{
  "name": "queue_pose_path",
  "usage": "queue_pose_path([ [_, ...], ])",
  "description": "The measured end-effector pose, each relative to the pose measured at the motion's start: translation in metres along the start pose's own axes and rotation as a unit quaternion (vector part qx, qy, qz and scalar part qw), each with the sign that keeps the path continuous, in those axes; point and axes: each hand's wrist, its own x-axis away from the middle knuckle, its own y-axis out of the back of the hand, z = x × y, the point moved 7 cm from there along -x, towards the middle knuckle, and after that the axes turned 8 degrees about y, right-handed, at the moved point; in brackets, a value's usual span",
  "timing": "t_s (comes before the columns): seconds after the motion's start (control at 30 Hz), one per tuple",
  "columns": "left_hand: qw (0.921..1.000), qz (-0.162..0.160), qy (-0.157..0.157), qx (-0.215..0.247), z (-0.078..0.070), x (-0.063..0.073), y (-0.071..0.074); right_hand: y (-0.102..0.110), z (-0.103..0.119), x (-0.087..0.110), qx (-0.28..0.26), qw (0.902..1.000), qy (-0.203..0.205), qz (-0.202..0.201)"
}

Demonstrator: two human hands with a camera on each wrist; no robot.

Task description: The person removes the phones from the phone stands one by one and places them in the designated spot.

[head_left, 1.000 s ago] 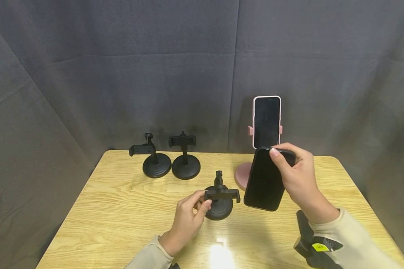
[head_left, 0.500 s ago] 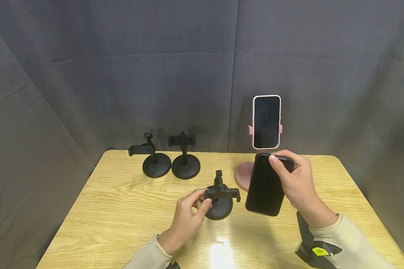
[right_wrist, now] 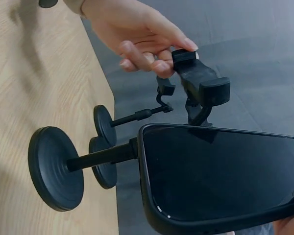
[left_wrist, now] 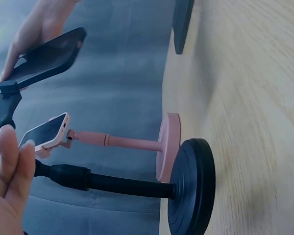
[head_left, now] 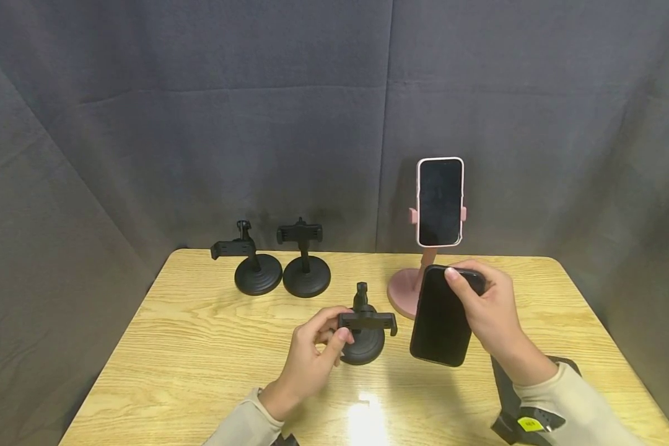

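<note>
My left hand [head_left: 311,356] pinches the left end of the clamp [head_left: 368,320] on a black phone stand with a round base [head_left: 363,350]. In the right wrist view, the thumb and fingers of that hand are at one end of the clamp [right_wrist: 198,81]. My right hand [head_left: 490,306] grips a black smartphone [head_left: 443,319] near its top edge, thumb on the screen. The phone hangs slightly tilted, just right of the clamp, with its screen toward the head camera. In the left wrist view, the phone [left_wrist: 49,56] overlaps one end of the clamp.
Behind the right hand, a pink stand [head_left: 406,294] holds a phone in a light pink case [head_left: 440,201]. Two more black stands [head_left: 258,272] are side by side at the back left. A dark flat object [head_left: 502,381] lies under the right forearm. Grey cloth [head_left: 228,142] hangs behind the table.
My right hand has lowered the black smartphone toward me, uncovering the pink stand's pole. My left hand stays at the clamp, its fingers shifting slightly.
</note>
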Motion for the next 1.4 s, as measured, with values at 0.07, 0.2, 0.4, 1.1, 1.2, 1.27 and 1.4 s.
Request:
queue_pose_path([
  [0.07,0.9997,0.013,0.010,0.017,0.001,0.000,0.000,0.001,-0.002,0.001,0.002,1.0000,-0.003,0.003],
  [0.2,0.9985,0.032,0.023,0.037,0.002,-0.001,0.000,0.001,-0.006,0.004,0.014,0.9998,-0.006,0.009],
  [0.4,0.9949,0.045,0.049,0.075,0.005,-0.002,0.000,0.000,-0.009,0.006,0.023,0.9996,-0.007,0.014],
  [1.1,0.9756,0.070,0.093,0.186,0.010,-0.006,-0.001,0.000,-0.019,0.013,0.017,0.9995,-0.025,0.014],
  [1.2,0.9785,0.062,0.077,0.181,0.009,-0.007,0.000,0.001,-0.021,0.014,0.013,0.9996,-0.023,0.012],
  [1.27,0.9808,0.056,0.061,0.176,0.008,-0.008,0.001,0.001,-0.022,0.014,0.016,0.9996,-0.023,0.011],
  [1.4,0.9822,0.046,0.045,0.177,0.007,-0.008,0.001,0.003,-0.023,0.015,0.025,0.9994,-0.023,0.009],
])
